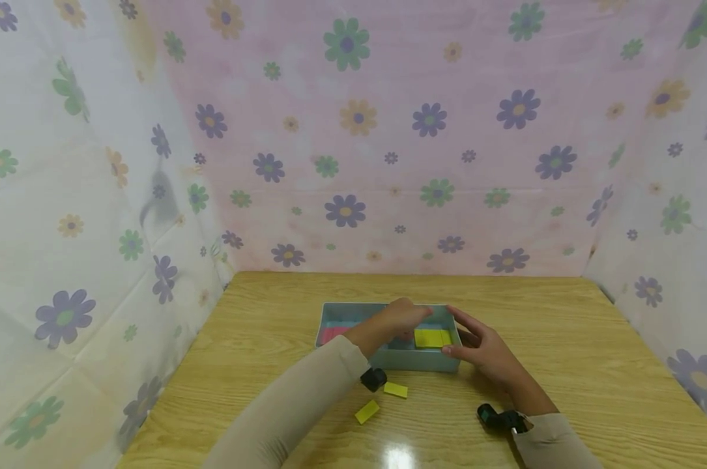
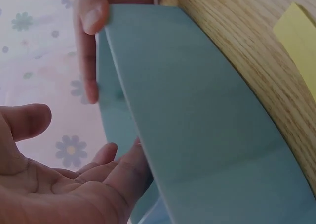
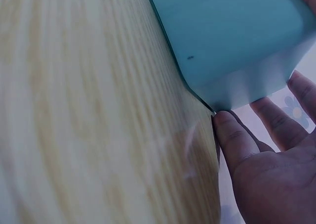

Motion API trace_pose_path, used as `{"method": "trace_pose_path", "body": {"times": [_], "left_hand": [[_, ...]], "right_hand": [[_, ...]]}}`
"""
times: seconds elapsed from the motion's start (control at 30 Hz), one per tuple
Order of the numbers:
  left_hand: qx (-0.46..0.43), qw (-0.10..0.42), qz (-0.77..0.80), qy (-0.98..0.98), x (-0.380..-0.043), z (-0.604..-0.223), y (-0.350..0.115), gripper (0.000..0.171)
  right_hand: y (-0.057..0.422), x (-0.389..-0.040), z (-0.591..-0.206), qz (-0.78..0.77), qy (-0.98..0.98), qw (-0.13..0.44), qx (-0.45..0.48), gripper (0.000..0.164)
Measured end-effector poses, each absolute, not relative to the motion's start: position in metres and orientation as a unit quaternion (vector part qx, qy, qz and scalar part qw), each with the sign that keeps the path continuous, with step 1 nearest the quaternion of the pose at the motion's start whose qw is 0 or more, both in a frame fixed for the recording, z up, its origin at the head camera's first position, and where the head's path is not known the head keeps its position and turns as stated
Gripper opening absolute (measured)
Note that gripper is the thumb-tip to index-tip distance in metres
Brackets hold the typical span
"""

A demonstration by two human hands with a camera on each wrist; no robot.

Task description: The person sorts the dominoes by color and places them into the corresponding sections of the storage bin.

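Note:
A pale blue-green rectangular box [image 1: 426, 361] sits on the table. Inside it, yellow flat pieces [image 1: 431, 338] lie toward the right and pink pieces [image 1: 333, 333] toward the left. My left hand [image 1: 399, 317] reaches over the front wall into the box. In the left wrist view its thumb stands apart from the fingers, whose tips are hidden behind the wall. My right hand [image 1: 488, 352] holds the box's right end, thumb at the front corner and a finger at the back corner. In the right wrist view, other fingers [image 3: 237, 135] touch the end wall.
Two loose yellow pieces [image 1: 395, 390] lie on the wooden table [image 1: 259, 404] in front of the box, near the left wrist's black camera [image 1: 374, 379]. Flower-patterned cloth [image 1: 388, 163] encloses the table at the back and both sides.

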State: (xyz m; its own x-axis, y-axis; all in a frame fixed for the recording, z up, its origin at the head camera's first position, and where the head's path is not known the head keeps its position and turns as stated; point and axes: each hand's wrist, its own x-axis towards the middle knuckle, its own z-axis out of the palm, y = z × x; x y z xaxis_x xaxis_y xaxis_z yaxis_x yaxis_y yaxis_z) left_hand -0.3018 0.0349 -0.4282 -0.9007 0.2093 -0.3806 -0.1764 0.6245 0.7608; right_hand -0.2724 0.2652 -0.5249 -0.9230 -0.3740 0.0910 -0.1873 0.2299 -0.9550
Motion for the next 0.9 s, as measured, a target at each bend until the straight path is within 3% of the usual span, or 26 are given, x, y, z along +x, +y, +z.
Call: {"method": "trace_pose_path", "body": {"times": [0.2, 0.5, 0.9], "left_hand": [[0.032, 0.216, 0.438, 0.872, -0.295, -0.421, 0.028, 0.065], [0.078, 0.165, 0.465, 0.866, -0.27, -0.408, -0.001, 0.056], [0.129, 0.124, 0.562, 0.808, -0.251, -0.42, -0.03, 0.061]], "right_hand": [[0.265, -0.272, -0.525, -0.596, 0.779, 0.081, -0.177, 0.086], [0.265, -0.273, -0.524, -0.589, 0.784, 0.074, -0.179, 0.085], [0.263, -0.27, -0.521, -0.594, 0.781, 0.073, -0.177, 0.086]]}}
